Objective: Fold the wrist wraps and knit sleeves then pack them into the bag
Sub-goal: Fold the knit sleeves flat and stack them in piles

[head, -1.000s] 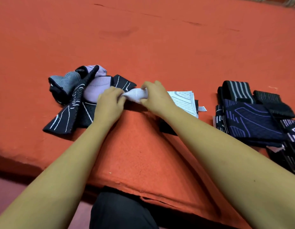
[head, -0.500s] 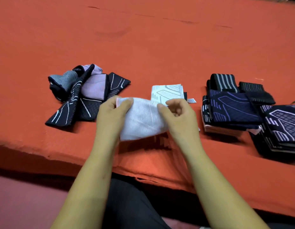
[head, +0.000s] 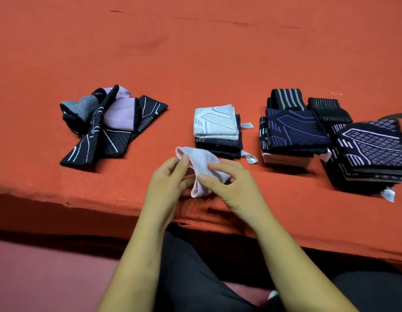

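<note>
A pale pink knit sleeve (head: 201, 164) is held just above the red table near its front edge. My left hand (head: 167, 183) pinches its upper left corner, and my right hand (head: 229, 183) pinches its lower middle with thumb and fingers. An unfolded heap of black, grey and lilac sleeves (head: 110, 124) lies to the left. Straight behind my hands sits a small folded stack, white sleeve (head: 215, 121) on top of black ones. More folded stacks (head: 294, 131) lie to the right. No bag is recognisable.
The red felt table (head: 195, 52) stretches far back. Its front edge (head: 105, 206) runs just below my hands. Striped black wraps (head: 285, 97) and a large dark folded pile (head: 371, 149) fill the right side. My dark-clothed lap is under the edge.
I picked the pale sleeve from beside the left heap, drew it toward me and spread it. Now it is gathered narrower between both hands, in front of the white-topped stack.
</note>
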`<state>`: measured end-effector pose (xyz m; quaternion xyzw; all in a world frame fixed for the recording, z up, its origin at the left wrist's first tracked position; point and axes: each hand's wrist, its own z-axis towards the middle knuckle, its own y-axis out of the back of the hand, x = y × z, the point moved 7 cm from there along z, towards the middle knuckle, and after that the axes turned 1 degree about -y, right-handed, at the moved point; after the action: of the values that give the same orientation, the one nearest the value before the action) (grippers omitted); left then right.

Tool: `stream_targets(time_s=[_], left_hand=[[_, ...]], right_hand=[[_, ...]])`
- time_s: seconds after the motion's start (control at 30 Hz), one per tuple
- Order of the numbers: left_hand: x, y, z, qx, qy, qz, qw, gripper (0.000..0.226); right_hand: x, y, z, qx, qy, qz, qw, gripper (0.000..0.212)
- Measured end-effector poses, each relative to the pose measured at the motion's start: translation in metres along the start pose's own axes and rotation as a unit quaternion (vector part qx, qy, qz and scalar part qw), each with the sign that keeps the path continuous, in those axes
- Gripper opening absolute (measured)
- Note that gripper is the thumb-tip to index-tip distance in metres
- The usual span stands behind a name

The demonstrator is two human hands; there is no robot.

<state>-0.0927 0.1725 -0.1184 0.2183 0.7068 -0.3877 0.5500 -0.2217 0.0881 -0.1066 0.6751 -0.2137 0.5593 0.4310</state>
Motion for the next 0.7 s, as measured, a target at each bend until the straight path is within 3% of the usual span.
stream_targets(time_s=[0.1, 0.2, 0.3, 0.4, 0.43, 0.5, 0.57, 0.7], left_hand=[[-0.001, -0.003, -0.002, 0.006, -0.035, 0.069, 0.997, 0.018], [-0.002, -0.005, -0.001, 0.003, -0.042, 0.082, 0.996, 0.008], [0.003, -0.004, 0.000, 0.001, -0.031, 0.102, 0.994, 0.012], [0.010, -0.007, -0.001, 0.016, 0.012, 0.006, 1.000, 0.028], [0.013, -0.010, -0.003, 0.031, 0.033, -0.046, 0.998, 0.024], [0.022, -0.013, -0.004, 0.043, 0.082, -0.159, 0.983, 0.007], [0.033, -0.015, -0.005, 0.035, 0.137, -0.257, 0.956, 0.017], [0.047, -0.021, -0.008, 0.005, 0.196, -0.293, 0.936, 0.020]], right_hand=[[0.003, -0.001, -0.003, 0.000, 0.012, -0.014, 1.000, 0.036], [0.015, 0.000, -0.006, -0.015, 0.064, -0.031, 0.997, 0.013], [0.013, 0.005, -0.007, -0.047, 0.069, -0.053, 0.995, 0.019], [0.000, 0.021, -0.004, -0.107, 0.035, -0.053, 0.992, 0.017], [-0.005, 0.025, -0.003, -0.113, 0.025, -0.044, 0.992, 0.015], [-0.011, 0.028, -0.001, -0.099, 0.004, -0.001, 0.995, 0.015], [-0.018, 0.025, -0.001, -0.069, -0.030, 0.071, 0.995, 0.016], [-0.028, 0.019, -0.002, -0.051, -0.070, 0.136, 0.987, 0.017]])
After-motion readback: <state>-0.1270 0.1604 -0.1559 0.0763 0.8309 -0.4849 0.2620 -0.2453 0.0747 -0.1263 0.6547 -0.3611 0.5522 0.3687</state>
